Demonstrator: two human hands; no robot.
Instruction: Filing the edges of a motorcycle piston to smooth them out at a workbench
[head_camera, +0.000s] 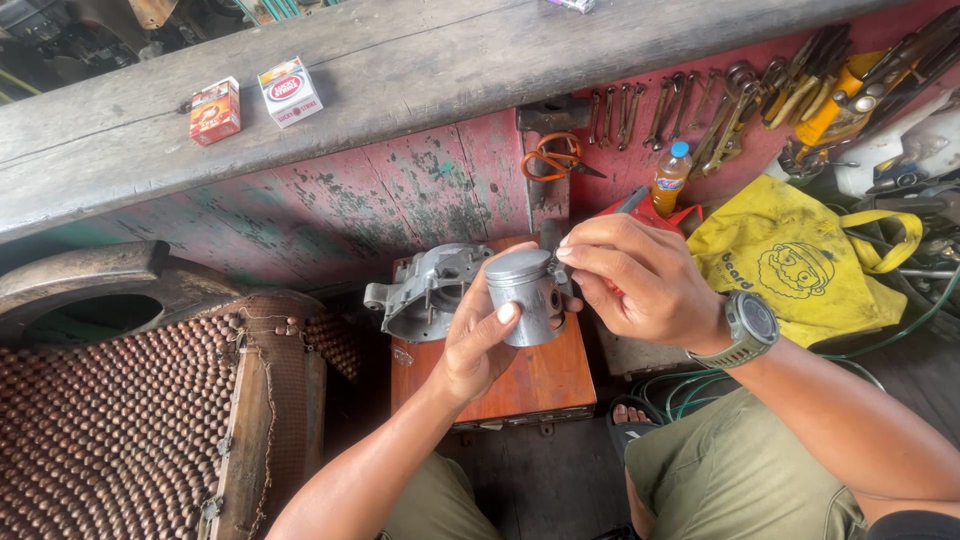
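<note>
A grey metal piston (527, 295) is held upright in my left hand (478, 345), thumb across its front. My right hand (640, 280), with a watch on the wrist, pinches at the piston's upper right edge; whatever small part sits between those fingertips is too small to tell. Just behind the piston, a grey cast engine casing (425, 290) lies on a small brown wooden stool (520, 385).
A wooden bench (400, 80) carries two small cardboard boxes (250, 100). Orange-handled scissors (555, 160), wrenches (690, 110), a small bottle (670, 178) and a yellow bag (800, 255) lie to the right. A beaded seat mat (110, 430) is at left.
</note>
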